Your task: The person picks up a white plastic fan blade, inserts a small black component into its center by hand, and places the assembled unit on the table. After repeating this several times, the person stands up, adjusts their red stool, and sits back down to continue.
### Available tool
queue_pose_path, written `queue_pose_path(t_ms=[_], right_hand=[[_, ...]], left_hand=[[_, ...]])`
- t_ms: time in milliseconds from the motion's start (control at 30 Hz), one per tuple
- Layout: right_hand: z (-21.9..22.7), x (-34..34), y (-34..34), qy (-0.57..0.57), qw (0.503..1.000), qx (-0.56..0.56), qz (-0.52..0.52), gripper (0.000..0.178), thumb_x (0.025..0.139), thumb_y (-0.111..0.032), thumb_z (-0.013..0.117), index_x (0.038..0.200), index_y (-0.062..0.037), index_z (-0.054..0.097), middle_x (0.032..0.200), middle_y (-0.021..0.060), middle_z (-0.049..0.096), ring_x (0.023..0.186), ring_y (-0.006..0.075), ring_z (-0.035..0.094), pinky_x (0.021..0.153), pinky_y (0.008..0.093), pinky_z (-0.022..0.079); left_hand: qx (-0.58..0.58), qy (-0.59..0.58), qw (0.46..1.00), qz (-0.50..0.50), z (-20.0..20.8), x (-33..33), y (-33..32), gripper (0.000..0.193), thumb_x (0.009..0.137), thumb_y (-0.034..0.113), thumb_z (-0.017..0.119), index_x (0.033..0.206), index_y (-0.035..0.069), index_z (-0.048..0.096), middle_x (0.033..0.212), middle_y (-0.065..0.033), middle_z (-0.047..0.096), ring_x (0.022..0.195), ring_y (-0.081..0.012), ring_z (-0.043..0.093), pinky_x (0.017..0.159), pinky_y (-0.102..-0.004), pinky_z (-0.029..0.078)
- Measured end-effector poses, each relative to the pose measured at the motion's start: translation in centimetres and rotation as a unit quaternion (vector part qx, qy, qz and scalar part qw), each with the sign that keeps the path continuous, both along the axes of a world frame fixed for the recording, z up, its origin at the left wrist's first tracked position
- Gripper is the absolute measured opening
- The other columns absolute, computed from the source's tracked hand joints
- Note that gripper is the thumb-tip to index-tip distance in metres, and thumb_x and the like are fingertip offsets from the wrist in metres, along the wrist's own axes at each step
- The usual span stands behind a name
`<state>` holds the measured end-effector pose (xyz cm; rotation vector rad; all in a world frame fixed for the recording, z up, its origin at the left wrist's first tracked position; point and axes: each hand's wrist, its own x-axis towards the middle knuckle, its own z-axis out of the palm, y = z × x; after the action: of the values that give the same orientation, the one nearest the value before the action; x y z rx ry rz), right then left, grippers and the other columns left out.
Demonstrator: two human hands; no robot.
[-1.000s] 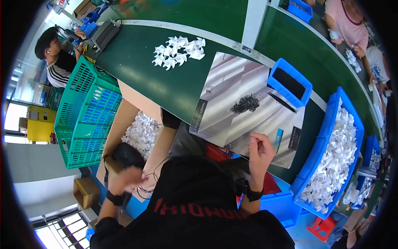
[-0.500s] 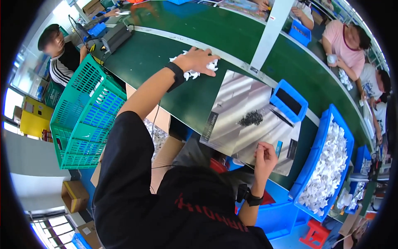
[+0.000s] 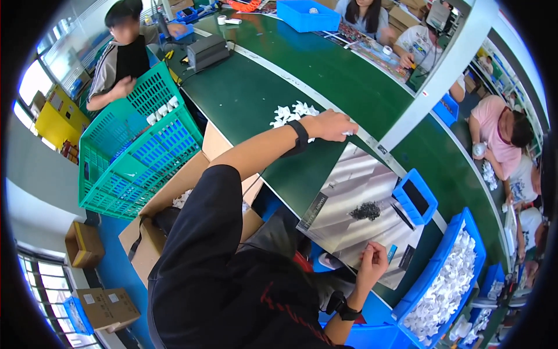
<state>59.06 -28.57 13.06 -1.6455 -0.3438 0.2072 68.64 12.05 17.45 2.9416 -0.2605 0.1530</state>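
Observation:
My left hand (image 3: pixel 330 125) is stretched out over the green bench, its fingers curled down around a small white part (image 3: pixel 348 133) that peeks out at the fingertips. Just behind its wrist lies a loose pile of white pronged parts (image 3: pixel 288 114). My right hand (image 3: pixel 374 262) hovers over the near edge of a grey printed sheet (image 3: pixel 343 192), thumb and fingers pinched together; whatever is between them is too small to make out. On the sheet rest a heap of tiny black pieces (image 3: pixel 366 211), black tweezers (image 3: pixel 402 216) and a small blue tray (image 3: pixel 415 196) with a dark inside.
A long blue bin (image 3: pixel 401 314) full of white parts stands at the right. Green crates (image 3: pixel 139 168) and an open carton (image 3: pixel 136 238) are on the left. A white post (image 3: pixel 430 87) rises beyond the sheet. Several people sit around the bench; a grey device (image 3: pixel 208 53) stands far left.
My left hand has moved off the white pile to the right, its spread fingers now closed around a white part. The right hand stays pinched over the sheet. The view has shifted.

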Motion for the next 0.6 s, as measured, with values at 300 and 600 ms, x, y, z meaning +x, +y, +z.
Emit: queue_pose_path(t_ms=[300, 600], right_hand=[[0.1, -0.2, 0.8, -0.045, 0.996, -0.017, -0.076, 0.01, 0.091, -0.007, 0.065, 0.096, 0.0015, 0.068, 0.076, 0.0005, 0.064, 0.065, 0.0055, 0.056, 0.059, 0.0216, 0.045], [1.1, -0.2, 0.6, -0.077, 0.996, -0.019, -0.049, 0.01, 0.09, -0.005, 0.064, 0.095, 0.0015, 0.068, 0.073, 0.0034, 0.065, 0.06, 0.0058, 0.056, 0.055, 0.0229, 0.045]], left_hand=[[-0.174, -0.125, 0.975, 0.064, 3.3, -2.3, -1.5, 0.033, 0.089, 0.013, 0.06, 0.121, 0.008, 0.061, 0.108, -0.019, 0.068, 0.097, -0.0344, 0.067, 0.086, -0.0386, 0.053], [-0.813, 0.061, 0.573, 0.089, 1.8, -7.7, -17.9, 0.049, 0.092, 0.006, 0.058, 0.139, 0.01, 0.044, 0.127, -0.0164, 0.06, 0.106, -0.0283, 0.065, 0.082, -0.0364, 0.054]])
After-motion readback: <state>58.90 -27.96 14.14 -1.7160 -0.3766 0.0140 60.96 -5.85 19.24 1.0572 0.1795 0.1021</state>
